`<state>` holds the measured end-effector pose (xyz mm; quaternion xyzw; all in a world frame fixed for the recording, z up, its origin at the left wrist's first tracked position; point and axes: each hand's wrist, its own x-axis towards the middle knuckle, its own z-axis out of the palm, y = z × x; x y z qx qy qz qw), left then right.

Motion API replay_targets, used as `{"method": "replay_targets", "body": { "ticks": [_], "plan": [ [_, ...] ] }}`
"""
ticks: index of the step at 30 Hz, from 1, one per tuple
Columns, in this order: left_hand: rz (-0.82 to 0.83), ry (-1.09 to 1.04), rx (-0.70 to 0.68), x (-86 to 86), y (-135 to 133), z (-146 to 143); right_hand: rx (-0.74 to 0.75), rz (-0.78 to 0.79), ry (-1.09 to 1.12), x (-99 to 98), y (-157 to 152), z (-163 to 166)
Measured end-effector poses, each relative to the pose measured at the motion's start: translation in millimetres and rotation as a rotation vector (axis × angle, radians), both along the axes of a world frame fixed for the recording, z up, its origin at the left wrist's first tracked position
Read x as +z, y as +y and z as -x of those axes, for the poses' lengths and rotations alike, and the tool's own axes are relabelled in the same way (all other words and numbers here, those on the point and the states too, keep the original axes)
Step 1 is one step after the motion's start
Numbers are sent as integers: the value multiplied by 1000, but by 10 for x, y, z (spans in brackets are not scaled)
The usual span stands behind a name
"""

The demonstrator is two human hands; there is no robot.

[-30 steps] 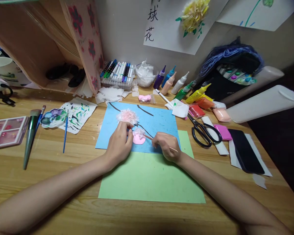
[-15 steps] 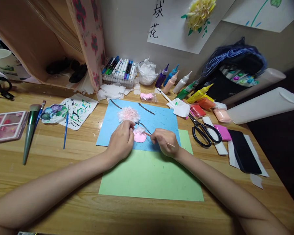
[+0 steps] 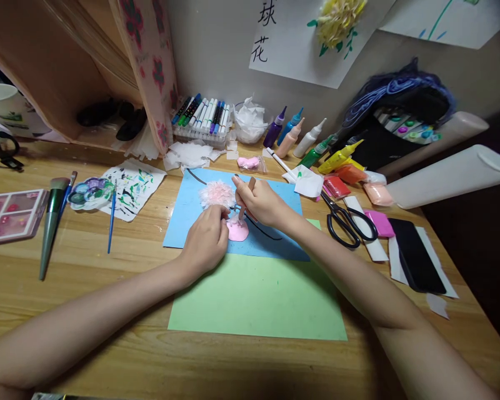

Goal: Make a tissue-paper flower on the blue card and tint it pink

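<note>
Desk: wooden top [image 3: 108, 339] cluttered with craft gear, wall behind.
Green sheet [image 3: 254, 300]: nearest, bare, partly under the blue sheet [image 3: 275, 222].
Left hand [image 3: 204, 241]: fingers pinched shut at the pink clay blob [image 3: 237, 230], steadying it.
Right hand [image 3: 260, 203]: closed around a thin stick [image 3: 245, 200], tip down on the blob.
Progress: one fluffy pink flower [image 3: 216, 193] looks finished; the blob has only a few tufts, so most is left.
Stems: dark lines drawn on the blue.
Beyond: scissors [image 3: 345, 225], paint bottles [image 3: 300, 141], markers [image 3: 200, 114].
</note>
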<state>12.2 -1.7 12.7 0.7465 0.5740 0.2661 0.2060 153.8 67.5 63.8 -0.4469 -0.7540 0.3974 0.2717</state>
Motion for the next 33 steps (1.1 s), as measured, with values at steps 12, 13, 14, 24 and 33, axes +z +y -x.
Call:
{"method": "replay_targets", "body": {
  "ticks": [12, 13, 14, 24, 33],
  "plan": [
    [-37, -16, 5, -21, -25, 26, -190, -36, 414, 4, -15, -728],
    [-26, -22, 4, -15, -29, 26, -173, -94, 387, 14, 50, -734],
    [-25, -29, 14, -10, -34, 26, -143, -166, 336, 22, 126, -722],
    [-14, -73, 17, 17, -66, 28, 217, -689, -282, -205, 1054, -91],
    [34, -52, 5, 13, -48, 21, 353, -898, -503, -445, 1243, 399]
  ]
}}
